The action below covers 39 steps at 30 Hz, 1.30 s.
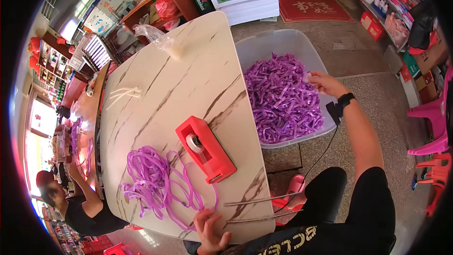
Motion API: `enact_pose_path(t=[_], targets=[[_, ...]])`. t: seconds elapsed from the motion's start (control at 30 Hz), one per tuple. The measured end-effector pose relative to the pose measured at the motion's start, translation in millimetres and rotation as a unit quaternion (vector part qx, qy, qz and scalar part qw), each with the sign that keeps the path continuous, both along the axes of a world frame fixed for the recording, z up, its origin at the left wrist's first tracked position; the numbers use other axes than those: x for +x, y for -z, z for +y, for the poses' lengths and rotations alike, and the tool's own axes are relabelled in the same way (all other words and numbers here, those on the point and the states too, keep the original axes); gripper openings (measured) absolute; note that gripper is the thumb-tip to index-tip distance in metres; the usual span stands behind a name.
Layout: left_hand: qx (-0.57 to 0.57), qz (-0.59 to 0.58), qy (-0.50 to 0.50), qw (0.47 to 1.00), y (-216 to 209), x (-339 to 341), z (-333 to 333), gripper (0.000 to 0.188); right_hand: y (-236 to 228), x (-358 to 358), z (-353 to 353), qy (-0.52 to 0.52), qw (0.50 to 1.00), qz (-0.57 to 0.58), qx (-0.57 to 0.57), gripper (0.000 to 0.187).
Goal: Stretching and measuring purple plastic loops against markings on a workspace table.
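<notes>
My left hand [207,229] rests at the table's near edge, its fingers apart and nothing visibly gripped. Its fingertips are beside the loose strands of a purple ribbon heap [151,179]. Right of the heap stands a red tape dispenser [207,153] with a roll of tape [194,142] in it. Out to the right, my right hand [325,84] is over a translucent plastic bin [283,38]. Its fingers are pinched together at a small pale piece, too small to make out. Many short purple ribbon pieces [283,99] fill the bin.
Two thin metal rods [250,202] jut past the edge of the marble-patterned table [165,94]. A black cable [321,153] hangs by my right arm. White strips [125,93] and a clear plastic bag [158,38] lie farther back. Another person [85,208] works at the left.
</notes>
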<state>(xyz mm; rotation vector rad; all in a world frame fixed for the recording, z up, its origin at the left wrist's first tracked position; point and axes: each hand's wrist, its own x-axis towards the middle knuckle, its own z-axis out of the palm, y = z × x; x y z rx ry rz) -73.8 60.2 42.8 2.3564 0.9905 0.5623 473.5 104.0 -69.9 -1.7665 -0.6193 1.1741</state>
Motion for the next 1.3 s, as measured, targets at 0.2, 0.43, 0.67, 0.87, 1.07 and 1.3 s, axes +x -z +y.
enact_pose_path(t=[0.2,0.43,0.67,0.87,1.07,1.3], targets=[[0.008,-0.030,0.009,0.999,6.7,-5.2,4.4,0.049,-41.5,-25.7,-31.3,0.002,0.986,0.104,0.128,0.031],[-0.011,-0.079,0.004,0.997,2.5,-3.4,4.0,0.046,-81.0,-48.4,-43.7,-0.008,0.956,0.181,0.229,0.035],[-0.195,-0.210,0.122,0.950,-50.0,44.8,18.3,0.037,-167.1,-141.6,-59.2,-0.153,0.926,0.172,0.299,0.045],[-0.187,-0.230,0.175,0.939,-86.1,114.2,24.9,0.049,-220.6,-214.4,-87.4,-0.256,0.925,0.088,0.265,0.043],[-0.265,-0.276,0.163,0.909,-91.1,120.2,14.3,0.039,-232.2,-243.2,-103.0,-0.251,0.918,0.065,0.299,0.043],[-0.249,-0.269,0.169,0.915,-91.4,109.1,9.4,0.030,-231.1,-263.8,-106.7,-0.237,0.916,0.060,0.320,0.043]])
